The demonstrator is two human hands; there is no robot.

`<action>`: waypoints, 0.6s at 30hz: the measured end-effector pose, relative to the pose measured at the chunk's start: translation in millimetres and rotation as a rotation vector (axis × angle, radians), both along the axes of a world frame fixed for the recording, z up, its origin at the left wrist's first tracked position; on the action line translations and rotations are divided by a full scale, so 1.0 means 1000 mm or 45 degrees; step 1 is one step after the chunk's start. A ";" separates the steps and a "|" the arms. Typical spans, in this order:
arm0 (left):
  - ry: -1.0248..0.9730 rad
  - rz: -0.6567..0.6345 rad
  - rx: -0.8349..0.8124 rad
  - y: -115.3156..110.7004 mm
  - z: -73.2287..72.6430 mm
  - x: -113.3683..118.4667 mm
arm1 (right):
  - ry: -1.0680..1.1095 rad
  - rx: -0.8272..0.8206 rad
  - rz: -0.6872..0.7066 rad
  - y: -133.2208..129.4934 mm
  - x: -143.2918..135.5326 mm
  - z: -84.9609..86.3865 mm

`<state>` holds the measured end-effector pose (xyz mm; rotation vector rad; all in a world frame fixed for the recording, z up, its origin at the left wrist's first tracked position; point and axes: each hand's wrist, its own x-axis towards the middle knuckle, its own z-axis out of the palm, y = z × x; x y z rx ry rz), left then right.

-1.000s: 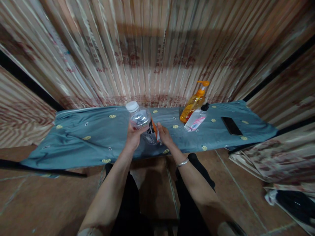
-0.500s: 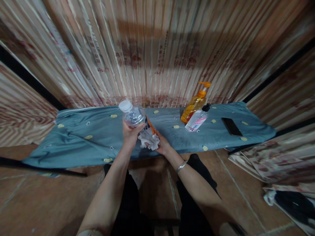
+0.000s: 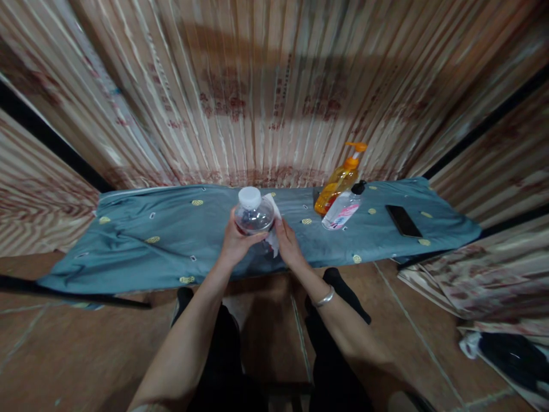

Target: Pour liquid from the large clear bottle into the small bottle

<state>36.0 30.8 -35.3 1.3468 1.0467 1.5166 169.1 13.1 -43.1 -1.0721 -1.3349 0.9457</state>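
A clear plastic bottle [image 3: 256,215] with a white cap stands nearly upright over the cloth-covered table. My left hand [image 3: 237,240] is closed around its left and near side. On the bottle's right side, my right hand [image 3: 287,243] presses a crumpled white tissue [image 3: 273,245] against it. Part of the tissue sticks up behind the right fingers. The lower part of the bottle is hidden by my hands.
Right of my hands stand an orange pump bottle [image 3: 337,186] and a clear pump bottle [image 3: 343,210] with a black top. Farther right lies a black phone [image 3: 404,221]. A teal cloth [image 3: 141,252] covers the table; a pleated curtain [image 3: 266,103] hangs behind.
The bottle has swung from leaning left to nearly upright and moved slightly right. My right hand has moved up with the tissue, from the bottle's lower end to its right side.
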 end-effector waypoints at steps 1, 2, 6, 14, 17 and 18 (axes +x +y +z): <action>-0.086 -0.061 -0.040 -0.003 0.001 0.002 | -0.004 -0.039 0.021 0.005 0.005 0.001; -0.168 -0.126 -0.086 -0.005 0.003 0.004 | -0.004 -0.112 0.058 0.011 0.010 0.000; -0.434 -0.226 -0.244 -0.011 0.009 0.005 | 0.124 -0.462 0.298 0.029 0.028 -0.013; -0.768 -0.152 -0.320 -0.001 0.009 -0.020 | 0.724 -0.941 0.552 0.026 0.022 -0.020; -0.828 -0.123 -0.299 0.002 0.011 -0.029 | 1.031 -0.986 0.635 0.012 0.007 -0.019; -0.830 -0.113 -0.291 0.003 0.011 -0.031 | 1.138 -1.005 0.637 0.008 0.002 -0.020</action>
